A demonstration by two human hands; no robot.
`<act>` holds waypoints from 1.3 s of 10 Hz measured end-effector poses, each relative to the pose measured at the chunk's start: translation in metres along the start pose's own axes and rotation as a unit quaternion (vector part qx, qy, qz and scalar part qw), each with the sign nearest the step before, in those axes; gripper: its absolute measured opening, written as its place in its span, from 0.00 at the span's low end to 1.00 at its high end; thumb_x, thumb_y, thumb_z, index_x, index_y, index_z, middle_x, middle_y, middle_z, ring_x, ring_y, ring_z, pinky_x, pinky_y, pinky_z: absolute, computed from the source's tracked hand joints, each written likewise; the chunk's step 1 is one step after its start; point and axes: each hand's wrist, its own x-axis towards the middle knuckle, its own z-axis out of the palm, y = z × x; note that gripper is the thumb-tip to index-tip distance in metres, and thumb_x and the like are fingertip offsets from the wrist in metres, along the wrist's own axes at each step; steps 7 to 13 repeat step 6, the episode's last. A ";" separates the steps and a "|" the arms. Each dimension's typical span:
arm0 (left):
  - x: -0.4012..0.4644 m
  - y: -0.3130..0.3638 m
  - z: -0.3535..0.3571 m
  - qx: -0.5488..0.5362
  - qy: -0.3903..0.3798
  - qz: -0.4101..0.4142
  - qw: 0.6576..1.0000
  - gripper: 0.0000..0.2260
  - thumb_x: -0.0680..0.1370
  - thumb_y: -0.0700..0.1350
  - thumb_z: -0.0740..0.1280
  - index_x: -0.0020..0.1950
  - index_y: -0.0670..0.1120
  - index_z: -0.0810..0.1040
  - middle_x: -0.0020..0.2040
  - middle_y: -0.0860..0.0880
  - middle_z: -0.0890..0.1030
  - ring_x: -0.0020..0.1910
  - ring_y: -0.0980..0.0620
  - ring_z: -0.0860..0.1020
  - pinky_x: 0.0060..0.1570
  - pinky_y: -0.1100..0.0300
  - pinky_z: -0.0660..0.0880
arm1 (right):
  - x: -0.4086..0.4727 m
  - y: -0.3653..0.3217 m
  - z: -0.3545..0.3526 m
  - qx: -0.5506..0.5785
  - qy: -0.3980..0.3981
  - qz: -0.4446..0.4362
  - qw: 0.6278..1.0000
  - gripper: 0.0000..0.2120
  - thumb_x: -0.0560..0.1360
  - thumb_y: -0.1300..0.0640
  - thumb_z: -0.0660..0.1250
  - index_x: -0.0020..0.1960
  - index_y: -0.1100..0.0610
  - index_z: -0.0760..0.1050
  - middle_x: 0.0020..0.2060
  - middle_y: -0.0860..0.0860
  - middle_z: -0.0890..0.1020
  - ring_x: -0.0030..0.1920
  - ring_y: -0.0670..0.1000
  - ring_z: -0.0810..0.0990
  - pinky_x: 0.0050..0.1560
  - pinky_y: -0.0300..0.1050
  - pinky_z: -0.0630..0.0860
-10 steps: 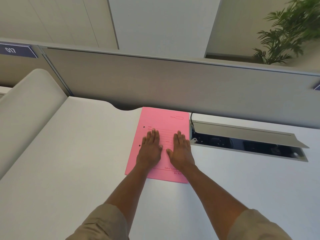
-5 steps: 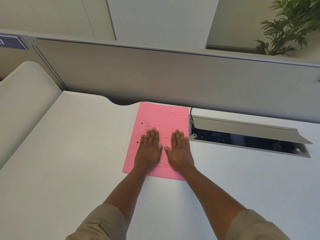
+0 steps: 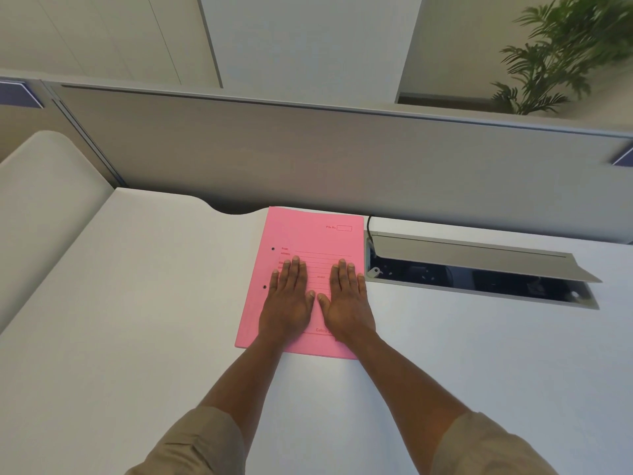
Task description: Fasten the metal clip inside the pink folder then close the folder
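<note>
Two sleeves are seen nearest, at the bottom edge of the view, and from them the bare forearms are stretched forward over the white desk (image 3: pixel 137 303). Further out, the left hand (image 3: pixel 289 303) and the right hand (image 3: pixel 347 303) are laid flat, palms down, fingers extended and held together, side by side with the thumbs almost meeting. Nothing is pinched or gripped by either hand.

Both hands are rested directly on the pink folder (image 3: pixel 308 234), which is lying shut on the desk with its printed cover up. Its long axis is run away from the person, toward the grey partition (image 3: pixel 308 159), and its far edge is set close against that partition. The punched side lies to the left, so the left hand is judged the nearer to it. The metal clip cannot be seen; it is presumably inside. With the cover down, the task is judged essentially done, only a lifting away of the hands being left.

To the right, an open cable tray (image 3: pixel 479 265) is set into the desk.
</note>
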 end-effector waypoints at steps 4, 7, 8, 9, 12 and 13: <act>0.000 0.003 -0.029 -0.006 -0.071 -0.003 0.997 0.31 0.84 0.56 0.47 0.80 0.44 0.37 0.81 0.45 0.38 0.80 0.45 0.39 0.78 0.49 0.39 | -0.009 -0.004 -0.015 0.040 -0.030 0.027 0.998 0.37 0.82 0.41 0.48 0.79 0.59 0.34 0.79 0.56 0.38 0.79 0.56 0.36 0.76 0.51 0.34; -0.008 0.016 -0.059 -0.002 -0.009 0.008 1.000 0.30 0.84 0.56 0.47 0.80 0.44 0.40 0.81 0.45 0.40 0.80 0.45 0.40 0.79 0.47 0.43 | -0.026 -0.002 -0.036 0.033 0.038 0.027 0.998 0.38 0.82 0.42 0.52 0.79 0.60 0.37 0.80 0.58 0.41 0.79 0.58 0.39 0.77 0.54 0.36; -0.008 0.016 -0.059 -0.002 -0.009 0.008 1.000 0.30 0.84 0.56 0.47 0.80 0.44 0.40 0.81 0.45 0.40 0.80 0.45 0.40 0.79 0.47 0.43 | -0.026 -0.002 -0.036 0.033 0.038 0.027 0.998 0.38 0.82 0.42 0.52 0.79 0.60 0.37 0.80 0.58 0.41 0.79 0.58 0.39 0.77 0.54 0.36; -0.008 0.016 -0.059 -0.002 -0.009 0.008 1.000 0.30 0.84 0.56 0.47 0.80 0.44 0.40 0.81 0.45 0.40 0.80 0.45 0.40 0.79 0.47 0.43 | -0.026 -0.002 -0.036 0.033 0.038 0.027 0.998 0.38 0.82 0.42 0.52 0.79 0.60 0.37 0.80 0.58 0.41 0.79 0.58 0.39 0.77 0.54 0.36; -0.008 0.016 -0.059 -0.002 -0.009 0.008 1.000 0.30 0.84 0.56 0.47 0.80 0.44 0.40 0.81 0.45 0.40 0.80 0.45 0.40 0.79 0.47 0.43 | -0.026 -0.002 -0.036 0.033 0.038 0.027 0.998 0.38 0.82 0.42 0.52 0.79 0.60 0.37 0.80 0.58 0.41 0.79 0.58 0.39 0.77 0.54 0.36; -0.008 0.016 -0.059 -0.002 -0.009 0.008 1.000 0.30 0.84 0.56 0.47 0.80 0.44 0.40 0.81 0.45 0.40 0.80 0.45 0.40 0.79 0.47 0.43 | -0.026 -0.002 -0.036 0.033 0.038 0.027 0.998 0.38 0.82 0.42 0.52 0.79 0.60 0.37 0.80 0.58 0.41 0.79 0.58 0.39 0.77 0.54 0.36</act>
